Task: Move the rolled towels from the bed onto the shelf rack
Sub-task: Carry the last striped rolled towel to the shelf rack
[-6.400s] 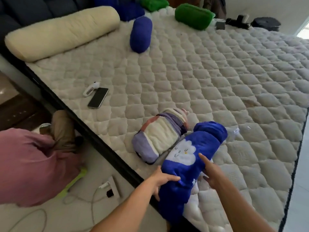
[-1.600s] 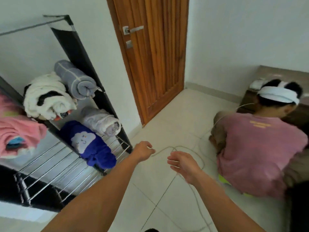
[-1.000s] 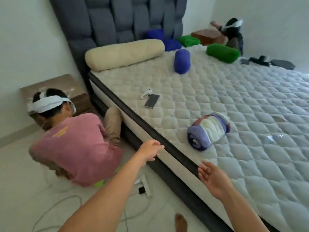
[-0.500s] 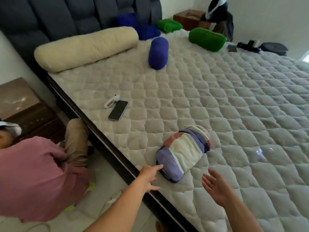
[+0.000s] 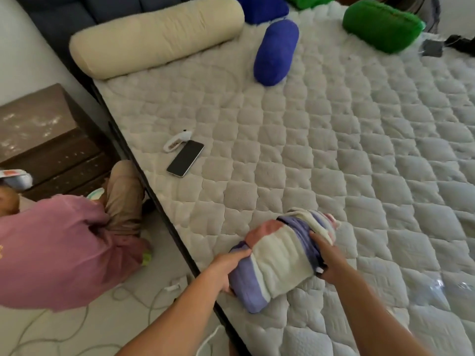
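Lavender, cream and pink striped rolled towel on the bed, both hands gripping it.

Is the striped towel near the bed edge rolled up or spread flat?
Rolled up. The striped towel lies as a thick cylinder on the bed, with the left hand and right hand gripping its sides.

We are finding almost nothing legible here. The small white device lying beside the phone, near the left edge of the mattress, is carrying a label with dark characters, but they are showing too blurred for us to read.
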Tool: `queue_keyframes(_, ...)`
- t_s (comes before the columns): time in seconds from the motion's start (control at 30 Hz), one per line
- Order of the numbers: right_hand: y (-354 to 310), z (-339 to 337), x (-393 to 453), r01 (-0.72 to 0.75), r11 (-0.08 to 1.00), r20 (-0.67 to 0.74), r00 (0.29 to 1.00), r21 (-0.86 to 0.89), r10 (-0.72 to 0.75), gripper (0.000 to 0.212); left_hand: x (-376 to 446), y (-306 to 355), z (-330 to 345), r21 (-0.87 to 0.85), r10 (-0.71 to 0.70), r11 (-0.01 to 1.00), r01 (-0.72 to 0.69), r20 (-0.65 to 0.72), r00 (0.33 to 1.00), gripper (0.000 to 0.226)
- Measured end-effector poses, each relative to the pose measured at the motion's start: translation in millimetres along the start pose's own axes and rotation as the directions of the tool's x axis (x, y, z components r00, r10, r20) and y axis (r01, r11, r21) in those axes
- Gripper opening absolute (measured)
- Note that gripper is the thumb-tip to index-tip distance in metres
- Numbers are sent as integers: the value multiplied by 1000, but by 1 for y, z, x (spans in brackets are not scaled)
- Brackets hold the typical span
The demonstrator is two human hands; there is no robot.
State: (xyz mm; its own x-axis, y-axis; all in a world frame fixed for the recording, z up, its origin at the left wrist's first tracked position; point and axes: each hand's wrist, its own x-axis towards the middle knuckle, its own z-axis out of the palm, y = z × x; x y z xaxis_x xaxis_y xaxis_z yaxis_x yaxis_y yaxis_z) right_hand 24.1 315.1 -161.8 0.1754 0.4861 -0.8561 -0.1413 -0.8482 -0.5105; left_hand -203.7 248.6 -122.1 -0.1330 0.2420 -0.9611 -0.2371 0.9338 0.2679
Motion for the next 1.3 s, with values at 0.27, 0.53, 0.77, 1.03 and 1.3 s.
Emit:
queue_keyframes(0.27, 8, 15, -18, 111, 993, 10, 994, 49, -112, 68, -17, -8, -15, -8, 66, 998, -67, -13, 998, 60)
queue_keyframes(0.53, 42, 93, -102, 365, 931, 188, 913, 28, -363, 56, -55, -57, -118, -174, 251, 945, -277, -160, 955, 53)
queue_keyframes(0.77, 121, 180, -218, 601, 791, 541, 706, -116, -457, 71, -118, -191, -238, -405, 270, 809, -427, -390, 881, 52)
queue_keyframes(1.03, 278, 252, -371, 819, 546, 892, 366, -174, -265, 30, -214, -420, -317, -661, 141, 429, -615, -624, 769, 58)
queue_keyframes(1.3, 448, 305, -506, 956, 293, 995, -62, 36, 83, 25, -249, -602, -346, -654, -135, 118, -748, -756, 640, 71)
